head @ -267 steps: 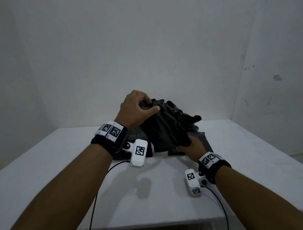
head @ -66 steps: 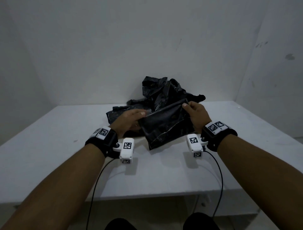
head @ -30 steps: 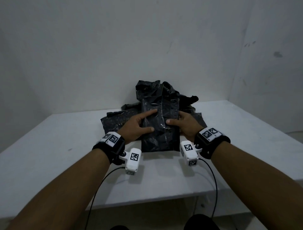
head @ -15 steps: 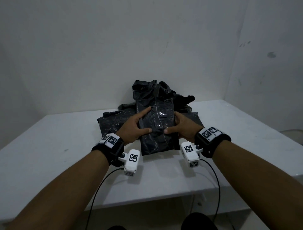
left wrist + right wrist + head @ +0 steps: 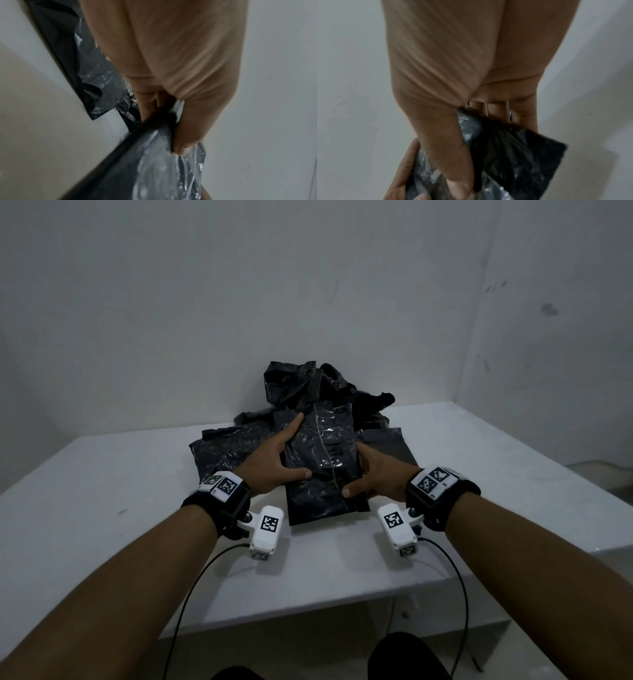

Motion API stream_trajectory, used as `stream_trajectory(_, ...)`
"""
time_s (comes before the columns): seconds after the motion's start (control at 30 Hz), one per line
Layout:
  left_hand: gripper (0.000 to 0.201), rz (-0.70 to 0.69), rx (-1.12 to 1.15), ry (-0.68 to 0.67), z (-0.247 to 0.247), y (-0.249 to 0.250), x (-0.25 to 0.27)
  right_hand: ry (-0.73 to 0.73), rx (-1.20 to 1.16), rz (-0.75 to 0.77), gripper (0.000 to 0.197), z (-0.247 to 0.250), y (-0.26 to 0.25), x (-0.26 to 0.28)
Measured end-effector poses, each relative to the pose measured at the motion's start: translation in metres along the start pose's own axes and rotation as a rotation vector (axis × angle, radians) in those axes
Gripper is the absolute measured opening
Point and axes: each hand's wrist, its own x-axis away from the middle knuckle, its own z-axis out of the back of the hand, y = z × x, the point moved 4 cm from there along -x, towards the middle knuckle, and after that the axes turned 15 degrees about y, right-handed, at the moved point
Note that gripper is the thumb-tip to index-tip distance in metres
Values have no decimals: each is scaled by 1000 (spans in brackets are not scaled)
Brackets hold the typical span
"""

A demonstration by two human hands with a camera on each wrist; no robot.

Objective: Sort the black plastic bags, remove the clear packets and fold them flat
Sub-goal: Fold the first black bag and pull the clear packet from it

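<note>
A flat black bag [image 5: 322,463] with a shiny clear film over it lies lengthwise at the middle of the white table [image 5: 102,508], its near end close to the front edge. My left hand [image 5: 274,463] grips its left edge, thumb on top and index finger stretched along the film. My right hand [image 5: 373,474] grips the right edge with the thumb across the top. In the left wrist view the thumb [image 5: 188,135] pinches the bag [image 5: 145,169] against fingers underneath. The right wrist view shows the same pinch on the bag [image 5: 513,148].
A crumpled heap of black bags [image 5: 308,388] stands behind the held one, against the back wall. Flatter black bags [image 5: 226,446] spread out to the left and right of it. A wall closes the table's right side.
The bag, held tilted between my hands two seconds ago, has been turned lengthwise and brought down onto the table. Over the last half second my hands slid slightly nearer along its edges.
</note>
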Motion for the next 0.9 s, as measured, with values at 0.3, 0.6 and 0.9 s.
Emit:
stream_trajectory(0.3,102,-77,-33,-49,-8,6,-2,-5,-58,18,91,2,2,4)
stream_trajectory(0.6,96,-51,-13,-67,-34,8,-1,107,-54,-10,96,20,16,33)
stream_trajectory(0.9,99,-104,53,-136,-76,25,2,802,-323,141,30,79,53,138)
